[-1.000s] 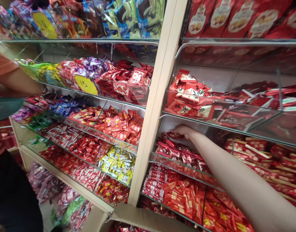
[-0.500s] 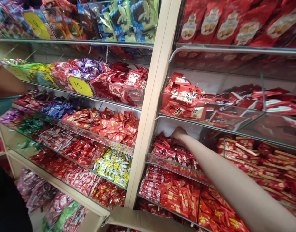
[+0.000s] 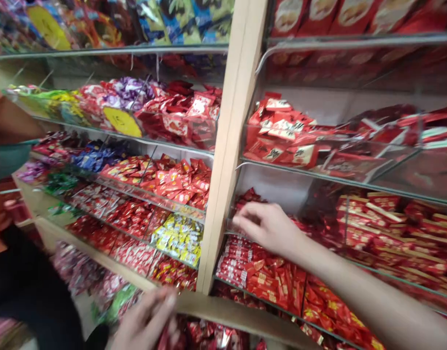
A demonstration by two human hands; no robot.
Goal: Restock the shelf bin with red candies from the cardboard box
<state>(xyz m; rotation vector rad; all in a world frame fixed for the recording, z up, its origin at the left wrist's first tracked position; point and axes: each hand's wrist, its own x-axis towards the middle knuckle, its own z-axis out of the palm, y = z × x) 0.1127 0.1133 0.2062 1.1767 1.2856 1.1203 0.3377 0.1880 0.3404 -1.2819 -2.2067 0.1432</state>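
Red-wrapped candies [image 3: 250, 195] lie heaped in the wooden shelving unit [image 3: 230, 121], partly hidden behind the right hand [image 3: 270, 226]. Loose pieces could spill over the shelf's low clear front if the wrist dragged them along; lower down, the flap of the cardboard box [image 3: 241, 316] might deflect anything dropped. The right forearm [image 3: 347, 277] slants in from the lower right, ending in curled fingers; whether they grip a candy cannot be told. Beside the box, the blurred left hand [image 3: 146, 321] is half-bent, its hold equally unclear.
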